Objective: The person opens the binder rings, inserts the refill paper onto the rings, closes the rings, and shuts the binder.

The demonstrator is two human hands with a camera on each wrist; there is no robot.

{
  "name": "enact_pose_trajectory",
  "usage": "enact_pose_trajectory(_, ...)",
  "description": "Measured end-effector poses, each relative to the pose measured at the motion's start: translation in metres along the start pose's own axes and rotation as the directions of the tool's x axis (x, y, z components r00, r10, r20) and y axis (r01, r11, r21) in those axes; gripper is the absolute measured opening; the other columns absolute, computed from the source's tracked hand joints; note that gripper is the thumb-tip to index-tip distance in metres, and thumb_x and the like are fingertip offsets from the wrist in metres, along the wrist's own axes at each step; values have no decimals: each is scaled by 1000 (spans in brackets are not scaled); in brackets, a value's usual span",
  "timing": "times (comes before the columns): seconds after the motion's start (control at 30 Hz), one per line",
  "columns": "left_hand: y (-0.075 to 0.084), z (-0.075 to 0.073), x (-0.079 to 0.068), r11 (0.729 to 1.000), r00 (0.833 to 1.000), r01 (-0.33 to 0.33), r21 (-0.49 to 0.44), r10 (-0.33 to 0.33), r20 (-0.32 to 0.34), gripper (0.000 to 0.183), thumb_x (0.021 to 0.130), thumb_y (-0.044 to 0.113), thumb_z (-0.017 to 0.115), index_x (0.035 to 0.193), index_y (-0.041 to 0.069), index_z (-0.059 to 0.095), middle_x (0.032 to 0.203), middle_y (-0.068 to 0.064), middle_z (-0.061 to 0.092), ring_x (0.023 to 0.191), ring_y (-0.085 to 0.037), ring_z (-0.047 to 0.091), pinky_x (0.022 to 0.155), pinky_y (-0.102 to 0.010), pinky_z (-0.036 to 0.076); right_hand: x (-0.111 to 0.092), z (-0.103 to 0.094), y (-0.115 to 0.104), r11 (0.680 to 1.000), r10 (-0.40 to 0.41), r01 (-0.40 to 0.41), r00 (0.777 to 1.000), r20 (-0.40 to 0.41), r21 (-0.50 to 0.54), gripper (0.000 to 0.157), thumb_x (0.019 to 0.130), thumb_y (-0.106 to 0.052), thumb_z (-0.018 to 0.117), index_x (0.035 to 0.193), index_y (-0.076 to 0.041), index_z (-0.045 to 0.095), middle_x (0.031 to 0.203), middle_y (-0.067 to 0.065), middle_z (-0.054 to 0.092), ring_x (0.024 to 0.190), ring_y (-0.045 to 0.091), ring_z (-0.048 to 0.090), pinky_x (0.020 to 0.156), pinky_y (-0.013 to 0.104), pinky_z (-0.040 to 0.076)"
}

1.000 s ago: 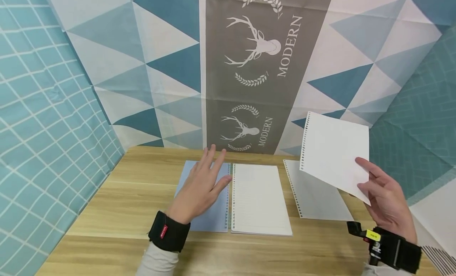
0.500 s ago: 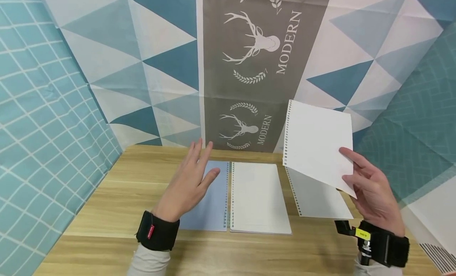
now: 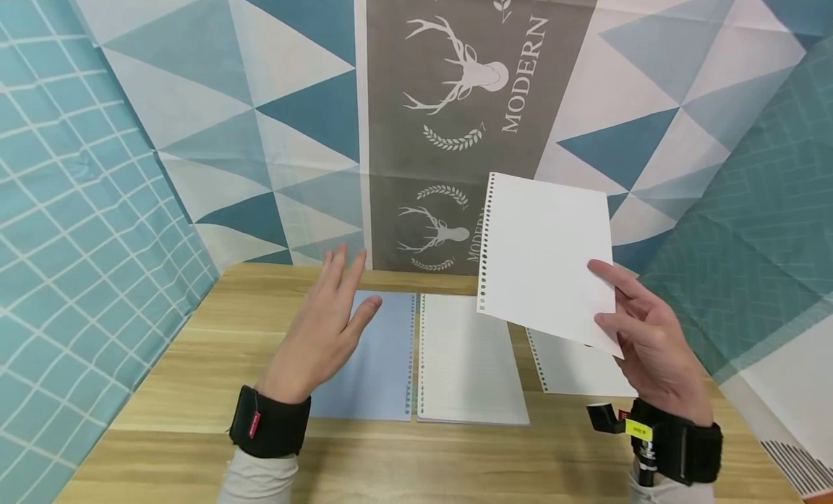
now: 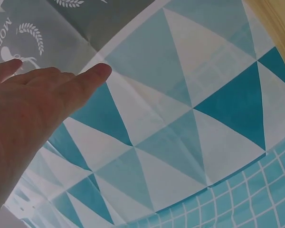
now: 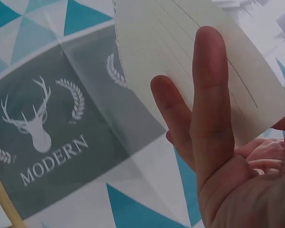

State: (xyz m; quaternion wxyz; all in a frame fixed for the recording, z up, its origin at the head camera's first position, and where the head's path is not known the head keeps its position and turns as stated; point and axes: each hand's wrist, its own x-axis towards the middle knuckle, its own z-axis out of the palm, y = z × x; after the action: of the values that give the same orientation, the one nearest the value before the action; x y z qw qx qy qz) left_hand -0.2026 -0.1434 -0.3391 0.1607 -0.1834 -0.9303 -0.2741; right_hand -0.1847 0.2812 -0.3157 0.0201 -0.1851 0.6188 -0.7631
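Rectangular white paper sheet with a punched edge [image 3: 543, 254]: plain in head view; dark ruled lines on the face seen from the right wrist. Flat rectangular pale-blue cover [image 3: 384, 359]: unpatterned. Rectangular white paper pad [image 3: 471, 366]: faint ruling. Yellow-brown wooden tabletop [image 3: 390, 460]: streaked grain. White back-wall fabric [image 3: 306, 139]: pale and deep blue triangles; grey band [image 3: 455, 163] with white stags, wreaths, lettering. Turquoise left-hand fabric [image 3: 84, 251]: white grid. Teal right-hand fabric [image 3: 761, 222]: herringbone. Black fabric left wristband [image 3: 276, 424]: red tag [image 3: 254, 424]. Black right wristband [image 3: 690, 446]: yellow label [image 3: 638, 429].
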Motion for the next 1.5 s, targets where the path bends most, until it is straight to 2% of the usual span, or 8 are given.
enact_pose_trajectory(0.13, 0, -2, 0, 1000, 1000, 0, 4, 0, -10, 73, 107, 53, 38, 164, 16, 14, 172, -15, 2, 160, -37, 0, 124, -62, 16, 3, 9, 1, 999, -16, 17, 999, 33, -33, 66, 100, 15, 43, 160, -10, 28, 163, 2, 31, 115, 8, 62, 74, 15, 56)
enact_pose_trajectory(0.33, 3, -2, 1, 1000, 1000, 0, 11, 0, -4, 72, 107, 54, 36, 164, 16, 14, 172, -15, 2, 161, -34, 0, 126, -60, 15, 7, 24, 5, 991, -13, 18, 999, 40, -132, 63, 99, 14, 47, 158, -6, 34, 172, 0, 7, 146, 5, 22, 50, 21, 34)
enact_pose_trajectory(0.47, 5, -1, 1, 1000, 1000, -1, 10, 1, 6, 73, 107, 55, 37, 164, 17, 13, 172, -13, 1, 161, -34, 0, 125, -62, 15, 6, 27, 5, 991, -11, 18, 999, 51, -136, 64, 98, 15, 46, 158, -5, 33, 173, 2, 7, 140, 3, 29, 48, 34, 21)
enact_pose_trajectory(0.63, 8, -2, 0, 1000, 1000, -2, 9, 2, 7, 73, 107, 55, 37, 165, 18, 13, 173, -13, 2, 161, -34, 1, 124, -63, 17, 5, 28, 2, 990, -29, 36, 998, 55, -139, 65, 97, 17, 44, 158, -3, 32, 173, 2, 8, 152, 6, 13, 48, 34, 20)
enact_pose_trajectory(0.93, 14, -2, 0, 999, 999, -33, 18, 33, 5, 73, 106, 54, 40, 165, 19, 14, 173, -13, 2, 160, -35, 2, 124, -63, 17, 6, 31, 1, 989, -61, 71, 995, 80, -129, 63, 97, 18, 44, 156, -1, 34, 171, 4, 15, 140, 7, 28, 46, 33, 20)
enact_pose_trajectory(1.27, 24, 1, -1, 996, 997, -76, 37, 76, 21, 73, 106, 52, 42, 164, 18, 14, 173, -12, 3, 160, -34, 5, 124, -61, 20, 9, 34, 4, 985, -36, 53, 994, 105, -164, 62, 96, 18, 46, 155, 1, 36, 170, 6, 19, 144, 11, 21, 51, 20, 36)
enact_pose_trajectory(1.37, 29, 4, 0, 995, 995, -90, 52, 88, 38, 74, 106, 54, 41, 164, 18, 15, 173, -12, 2, 160, -34, 6, 123, -63, 22, 11, 36, 5, 974, -9, 31, 995, 99, -223, 62, 96, 16, 49, 155, 1, 37, 169, 8, 17, 117, 8, 46, 51, 25, 33)
enact_pose_trajectory(1.5, 35, 10, 0, 992, 993, -113, 63, 110, 48, 73, 106, 54, 41, 165, 20, 15, 173, -10, 3, 161, -32, 6, 120, -66, 24, 13, 39, 8, 959, 17, 10, 995, 94, -284, 62, 96, 14, 51, 154, 0, 37, 169, 12, 14, 77, 19, 38, 49, 36, 22)
